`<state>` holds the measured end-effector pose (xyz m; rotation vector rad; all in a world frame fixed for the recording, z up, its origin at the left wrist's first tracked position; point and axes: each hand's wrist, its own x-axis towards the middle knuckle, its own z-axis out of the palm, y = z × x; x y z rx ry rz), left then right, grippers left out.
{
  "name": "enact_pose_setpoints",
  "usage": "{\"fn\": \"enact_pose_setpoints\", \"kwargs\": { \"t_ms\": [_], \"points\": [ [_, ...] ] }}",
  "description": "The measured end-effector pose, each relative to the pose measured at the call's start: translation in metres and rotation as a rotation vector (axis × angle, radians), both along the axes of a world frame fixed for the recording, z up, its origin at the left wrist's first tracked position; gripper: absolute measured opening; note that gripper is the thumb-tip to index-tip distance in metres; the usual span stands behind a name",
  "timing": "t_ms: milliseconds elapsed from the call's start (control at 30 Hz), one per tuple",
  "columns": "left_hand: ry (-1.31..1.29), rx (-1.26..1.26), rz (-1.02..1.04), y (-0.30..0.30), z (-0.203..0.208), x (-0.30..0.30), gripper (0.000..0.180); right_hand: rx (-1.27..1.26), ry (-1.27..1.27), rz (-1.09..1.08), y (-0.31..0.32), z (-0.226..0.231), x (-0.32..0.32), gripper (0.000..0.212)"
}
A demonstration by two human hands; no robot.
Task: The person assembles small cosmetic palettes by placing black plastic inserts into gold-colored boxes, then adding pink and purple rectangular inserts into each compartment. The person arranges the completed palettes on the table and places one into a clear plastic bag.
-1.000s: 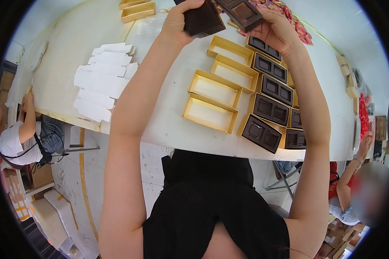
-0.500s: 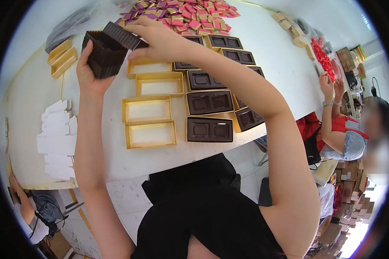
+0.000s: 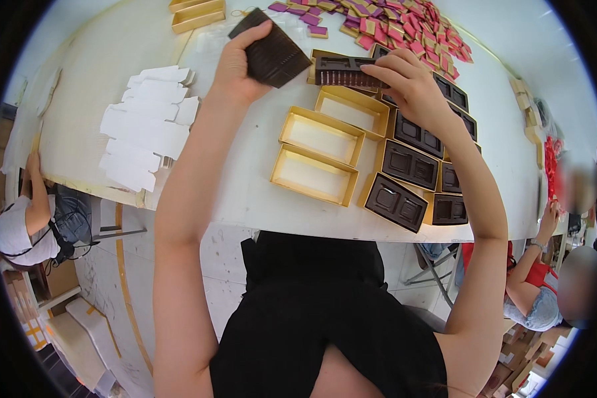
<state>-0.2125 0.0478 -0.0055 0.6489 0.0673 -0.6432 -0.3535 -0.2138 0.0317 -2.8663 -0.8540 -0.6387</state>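
Left hand: the left hand (image 3: 235,63) is closed around a stack of dark brown plastic trays (image 3: 272,53), thumb on the near face, and holds it tilted in the air above the table (image 3: 245,192), left of the gold boxes.
Right hand: the right hand (image 3: 408,83) pinches a single brown tray (image 3: 345,69) by its right end, fingers curled over its top edge, and holds it level just over the farthest empty gold box (image 3: 351,109).
Change: half a second ago the single tray was touching the top of the stack, up by the left hand; now it is well apart from the stack and over the row of boxes, and the view has swung so the boxes lie in the middle.
Meaning: judging by this, one tray has been peeled off the stack and is on its way into an empty box.
Empty boxes: three gold boxes without inserts lie side by side; the nearest one (image 3: 312,176) lies closest to the table edge.
Filled boxes: right of the empty ones, a row of boxes already holds brown inserts (image 3: 411,164).
Beyond the boxes: a heap of pink and gold wrapped pieces (image 3: 404,26).
Left of the boxes: flat white card pieces (image 3: 146,136) in a loose pile.
Others: a person (image 3: 26,225) sits past the left table edge, another (image 3: 544,265) at the right.
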Motion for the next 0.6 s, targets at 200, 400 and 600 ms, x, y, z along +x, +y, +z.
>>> {"fn": "enact_pose_setpoints", "kwargs": {
  "t_ms": [200,400,600],
  "points": [
    [0.02,0.011,-0.094,-0.002,-0.001,-0.004,0.042,-0.175,-0.155,-0.053,0.001,-0.004,0.002,0.051],
    [-0.018,0.035,-0.139,-0.005,0.005,-0.011,0.036,0.022,-0.034,-0.007,0.01,-0.017,0.016,0.046],
    [-0.025,0.071,-0.147,-0.007,0.002,-0.011,0.028,0.25,0.135,-0.094,0.005,-0.032,0.023,0.04]
  ]
}}
